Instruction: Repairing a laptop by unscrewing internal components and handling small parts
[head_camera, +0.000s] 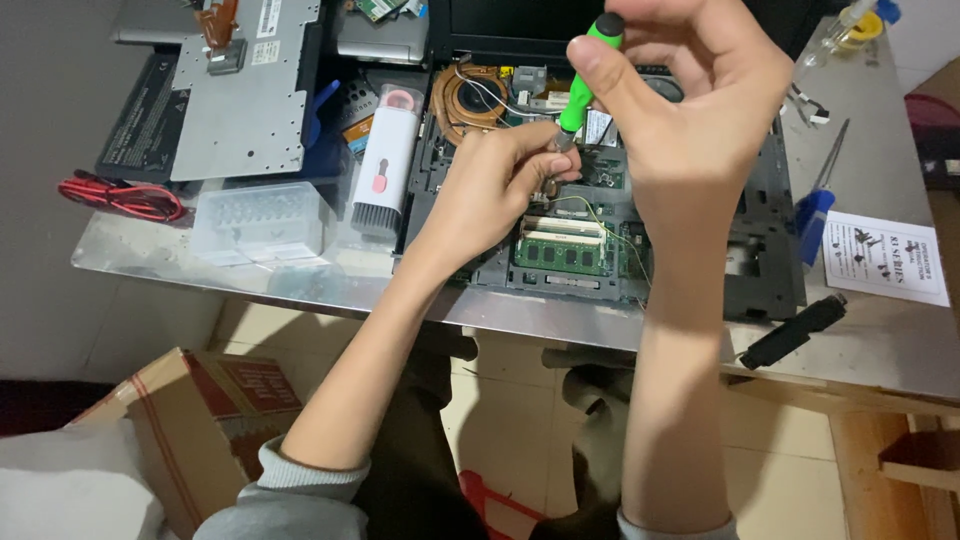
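An opened laptop base (770, 270) lies on the metal table, its green memory module (560, 255), copper fan (470, 95) and thin wires exposed. My right hand (690, 110) grips a green-handled screwdriver (580, 95) from above, holding it upright over the board. My left hand (500, 185) pinches the screwdriver's lower shaft near the tip, fingers resting on the board just above the memory module. The tip itself is hidden by my fingers.
A clear plastic box (258, 222), a white and pink brush tool (383, 165) and a grey keyboard plate (245, 95) sit at left, with red wires (125, 195). A blue-handled screwdriver (818, 200), paper sheet (888, 258) and black bar (795, 330) lie right. A cardboard box (200, 420) stands on the floor.
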